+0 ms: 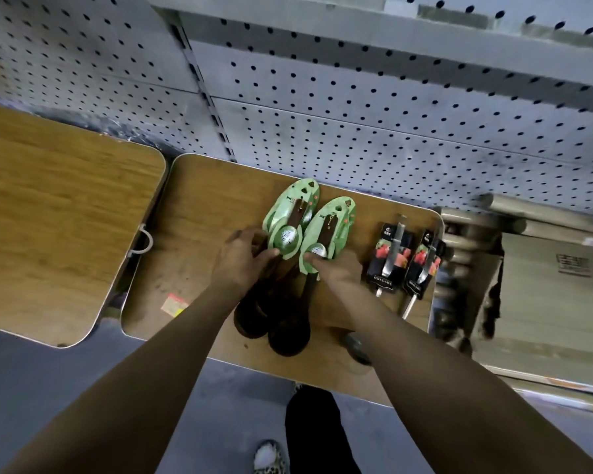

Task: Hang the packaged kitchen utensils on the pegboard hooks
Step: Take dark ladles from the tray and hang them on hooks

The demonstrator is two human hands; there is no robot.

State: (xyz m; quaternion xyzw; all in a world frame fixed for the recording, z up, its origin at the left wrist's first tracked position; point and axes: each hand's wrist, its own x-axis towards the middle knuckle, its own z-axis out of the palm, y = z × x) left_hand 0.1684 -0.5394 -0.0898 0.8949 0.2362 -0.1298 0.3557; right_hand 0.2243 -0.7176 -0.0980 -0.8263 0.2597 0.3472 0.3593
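Spoons point(290, 265) in green cards, flat on desk point(199, 200) below pegboard point(356, 114); long axes 1 to 7 o'clock, bowls at 7. Left hand point(243, 265) pinching left card; right hand point(336, 271) pinching right card. Peelers point(404, 258) at 3 o'clock.

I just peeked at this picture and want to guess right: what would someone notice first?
The two bright green cards with dark wooden spoons, the left card and the right card, lie in the middle of the wooden table. The left hand and right hand each hold one at its lower end. To their right lie two black packets, and behind everything stands a grey pegboard full of holes.
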